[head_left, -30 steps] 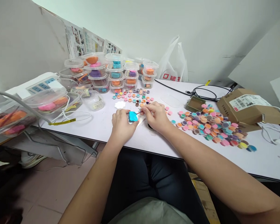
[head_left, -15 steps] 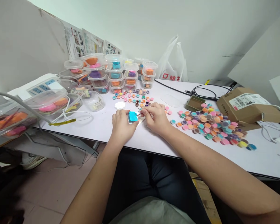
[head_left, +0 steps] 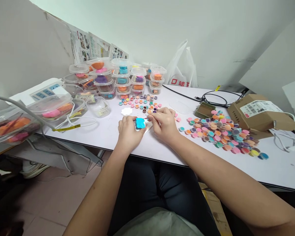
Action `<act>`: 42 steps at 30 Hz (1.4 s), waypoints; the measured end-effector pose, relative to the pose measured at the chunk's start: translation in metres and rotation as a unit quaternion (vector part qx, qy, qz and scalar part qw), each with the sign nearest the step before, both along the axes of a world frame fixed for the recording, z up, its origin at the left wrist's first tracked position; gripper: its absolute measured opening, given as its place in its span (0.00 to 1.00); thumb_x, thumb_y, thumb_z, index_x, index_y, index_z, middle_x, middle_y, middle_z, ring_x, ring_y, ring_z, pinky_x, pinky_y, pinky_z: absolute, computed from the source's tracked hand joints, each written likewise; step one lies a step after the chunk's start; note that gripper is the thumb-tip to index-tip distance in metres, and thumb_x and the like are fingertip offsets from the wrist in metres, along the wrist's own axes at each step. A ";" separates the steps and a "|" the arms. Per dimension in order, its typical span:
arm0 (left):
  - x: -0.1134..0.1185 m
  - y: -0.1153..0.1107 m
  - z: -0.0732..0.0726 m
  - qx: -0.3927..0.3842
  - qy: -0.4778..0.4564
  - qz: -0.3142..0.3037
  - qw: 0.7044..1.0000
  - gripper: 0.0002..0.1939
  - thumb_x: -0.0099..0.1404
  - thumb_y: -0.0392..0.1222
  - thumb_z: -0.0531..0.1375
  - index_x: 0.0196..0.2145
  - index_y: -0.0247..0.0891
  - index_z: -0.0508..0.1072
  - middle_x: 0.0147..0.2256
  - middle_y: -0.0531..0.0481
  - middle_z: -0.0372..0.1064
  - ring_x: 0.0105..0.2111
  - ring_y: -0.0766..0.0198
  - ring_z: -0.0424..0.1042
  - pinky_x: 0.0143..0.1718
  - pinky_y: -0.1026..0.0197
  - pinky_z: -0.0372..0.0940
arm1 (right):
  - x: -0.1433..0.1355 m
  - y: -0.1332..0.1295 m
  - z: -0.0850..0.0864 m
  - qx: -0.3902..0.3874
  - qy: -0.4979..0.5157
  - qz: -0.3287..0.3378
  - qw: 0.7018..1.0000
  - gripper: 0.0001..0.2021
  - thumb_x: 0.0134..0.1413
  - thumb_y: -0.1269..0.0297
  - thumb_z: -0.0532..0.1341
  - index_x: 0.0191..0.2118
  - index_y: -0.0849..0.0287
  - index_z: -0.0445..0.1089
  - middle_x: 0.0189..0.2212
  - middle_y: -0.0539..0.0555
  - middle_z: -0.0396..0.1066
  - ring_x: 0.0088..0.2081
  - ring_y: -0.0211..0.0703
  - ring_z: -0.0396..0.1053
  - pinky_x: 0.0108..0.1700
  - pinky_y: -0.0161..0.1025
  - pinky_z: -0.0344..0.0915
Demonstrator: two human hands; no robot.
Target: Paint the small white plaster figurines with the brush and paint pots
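Observation:
My left hand [head_left: 130, 131] grips a bright blue piece with a wavy edge [head_left: 140, 123] between thumb and fingers, just above the table's front part. To its right, my right hand [head_left: 164, 124] pinches a thin dark stick, apparently a paintbrush [head_left: 145, 118], whose tip points at the blue piece's upper edge. Most of the brush is hidden by the fingers. Beyond the left hand lies a white scalloped disc [head_left: 126, 111]. Several small round paint pots [head_left: 144, 106] stand behind the hands. Under the right hand a pale flat strip [head_left: 148, 127] partly shows.
Stacked clear tubs [head_left: 122, 80] with coloured pieces line the back. A heap of paint pots [head_left: 223, 131] spreads at right, beside a cardboard box [head_left: 254, 113] and a green tray [head_left: 205, 109]. Left are a power strip [head_left: 45, 93], more tubs [head_left: 14, 126] and a white cable [head_left: 88, 123].
The brush has shifted slightly up, from the blue piece's right side to near its upper right edge. The left hand still holds the piece in nearly the same place.

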State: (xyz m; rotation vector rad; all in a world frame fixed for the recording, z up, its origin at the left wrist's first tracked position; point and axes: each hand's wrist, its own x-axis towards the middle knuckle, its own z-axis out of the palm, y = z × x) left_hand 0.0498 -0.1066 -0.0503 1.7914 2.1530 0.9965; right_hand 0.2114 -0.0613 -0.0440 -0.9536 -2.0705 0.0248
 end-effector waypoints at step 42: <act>0.002 -0.002 0.004 -0.024 0.046 0.015 0.999 0.29 0.62 0.59 0.66 0.52 0.34 0.72 0.52 0.36 0.71 0.57 0.42 0.66 0.59 0.45 0.61 | 0.011 0.004 0.001 -0.014 0.022 0.090 0.996 0.14 0.68 0.63 0.58 0.31 0.54 0.77 0.29 0.50 0.78 0.38 0.45 0.70 0.51 0.51 0.54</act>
